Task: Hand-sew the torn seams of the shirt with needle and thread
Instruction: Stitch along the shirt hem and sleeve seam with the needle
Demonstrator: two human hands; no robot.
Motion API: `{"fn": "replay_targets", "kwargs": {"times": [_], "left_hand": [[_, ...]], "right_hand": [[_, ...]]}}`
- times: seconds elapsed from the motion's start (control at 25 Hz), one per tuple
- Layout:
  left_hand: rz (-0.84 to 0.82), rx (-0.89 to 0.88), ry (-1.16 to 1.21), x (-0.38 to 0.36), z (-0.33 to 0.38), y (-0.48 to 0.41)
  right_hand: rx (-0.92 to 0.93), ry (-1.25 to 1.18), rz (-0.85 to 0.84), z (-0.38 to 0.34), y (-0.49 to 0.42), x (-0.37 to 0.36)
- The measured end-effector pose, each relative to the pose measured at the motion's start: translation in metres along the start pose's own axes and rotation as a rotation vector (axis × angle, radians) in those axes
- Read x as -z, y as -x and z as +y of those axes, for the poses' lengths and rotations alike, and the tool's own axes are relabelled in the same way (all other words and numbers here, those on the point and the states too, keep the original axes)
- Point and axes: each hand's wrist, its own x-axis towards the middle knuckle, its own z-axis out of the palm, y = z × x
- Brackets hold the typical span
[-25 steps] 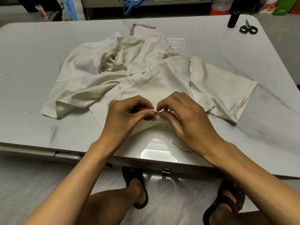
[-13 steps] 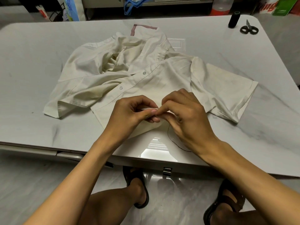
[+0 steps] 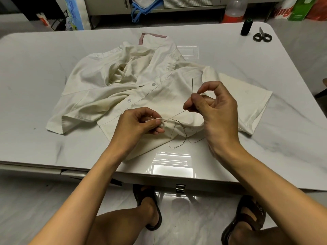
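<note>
A: Where's the shirt (image 3: 159,96)?
B: Rumpled, mid-worktop (image 3: 35,85). Cream, short sleeves spread to either side, two buttons (image 3: 153,84) showing on the placket. The hem lies near the worktop's near edge.
A: What's the left hand (image 3: 141,122) doing?
B: It sits on the hem with the grip closed. Thumb and forefinger pinch a small fold of fabric at the seam.
A: And the right hand (image 3: 217,110)?
B: Raised above the shirt, just right of the other hand and apart from it. The grip is tight on the needle (image 3: 192,84), thumb against forefinger, other fingers curled. The needle stands near upright above the fingers.
A: How about the thread (image 3: 177,115)?
B: Dark. It runs taut from the pinched fold up to the right hand. The slack lies in loose loops on the hem between the hands.
A: Anything else up there?
B: A dark spool (image 3: 245,27) and scissors (image 3: 262,37), side by side at the far right corner, well apart from the shirt.
</note>
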Motion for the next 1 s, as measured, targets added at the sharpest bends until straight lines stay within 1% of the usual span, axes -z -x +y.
{"fn": "replay_targets", "kwargs": {"times": [0.32,0.48,0.6,0.68,0.8,1.0], "left_hand": [[0.006,0.027,0.019,0.000,-0.003,0.000],[0.016,0.063,0.005,0.002,-0.008,-0.004],[0.056,0.072,-0.014,0.002,-0.012,-0.007],[0.072,0.065,-0.029,0.000,-0.014,-0.008],[0.113,0.073,-0.006,-0.004,-0.016,-0.010],[0.157,0.099,-0.036,-0.011,-0.025,-0.011]], "right_hand": [[-0.053,-0.003,-0.114,-0.002,-0.001,0.001],[0.000,-0.003,-0.129,-0.005,-0.001,0.002],[0.080,-0.069,-0.136,-0.021,0.000,0.001],[0.100,-0.138,-0.164,-0.035,-0.002,0.003],[0.032,-0.182,-0.236,-0.057,0.002,0.007],[-0.139,-0.067,-0.386,-0.082,0.034,0.022]]}}
